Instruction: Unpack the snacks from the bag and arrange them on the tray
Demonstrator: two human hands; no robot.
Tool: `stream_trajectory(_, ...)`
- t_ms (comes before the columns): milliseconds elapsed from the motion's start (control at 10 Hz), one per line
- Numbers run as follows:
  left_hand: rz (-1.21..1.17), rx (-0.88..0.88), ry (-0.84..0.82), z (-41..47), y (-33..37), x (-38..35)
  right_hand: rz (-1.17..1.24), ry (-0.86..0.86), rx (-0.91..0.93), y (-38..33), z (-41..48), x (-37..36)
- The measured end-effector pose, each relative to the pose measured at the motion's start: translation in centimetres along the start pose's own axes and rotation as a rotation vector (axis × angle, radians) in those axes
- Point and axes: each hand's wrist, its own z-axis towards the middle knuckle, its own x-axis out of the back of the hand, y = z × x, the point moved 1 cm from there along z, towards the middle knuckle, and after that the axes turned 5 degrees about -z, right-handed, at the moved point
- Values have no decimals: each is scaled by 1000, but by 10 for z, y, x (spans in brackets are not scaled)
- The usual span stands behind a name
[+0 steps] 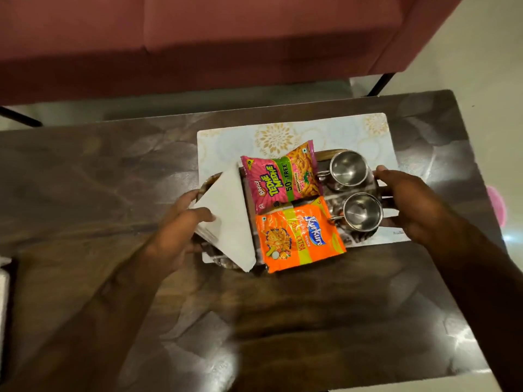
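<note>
A tray [325,154] lies on a white floral placemat [283,134]. It carries a pink Bingo Tedhe Medhe packet [280,178] and, nearer me, an orange Kurkure packet [300,236]. A folded white napkin stack [230,219] fills the tray's left part. Two empty steel mugs stand on its right part, one farther [349,169] and one nearer [362,212]. My left hand [175,233] grips the tray's left edge, thumb on the napkins. My right hand [410,205] holds the tray's right edge beside the mugs. No bag is in view.
The dark glossy table [113,179] extends to the left and towards me. A maroon sofa [198,38] stands behind it. A white object [4,278] shows at the left border, and something pink [496,205] lies on the floor to the right.
</note>
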Motion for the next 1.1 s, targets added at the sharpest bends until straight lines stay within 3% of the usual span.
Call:
stream_trajectory(400, 125, 17, 129, 60, 40, -42, 65, -20, 3, -16, 62, 17)
stream_trajectory(900, 184, -18, 141, 67, 46, -53, 54, -14, 25, -11, 83, 15)
stream_trajectory(1100, 447, -224, 342, 10, 32, -36, -121, 80, 143, 5, 74, 34)
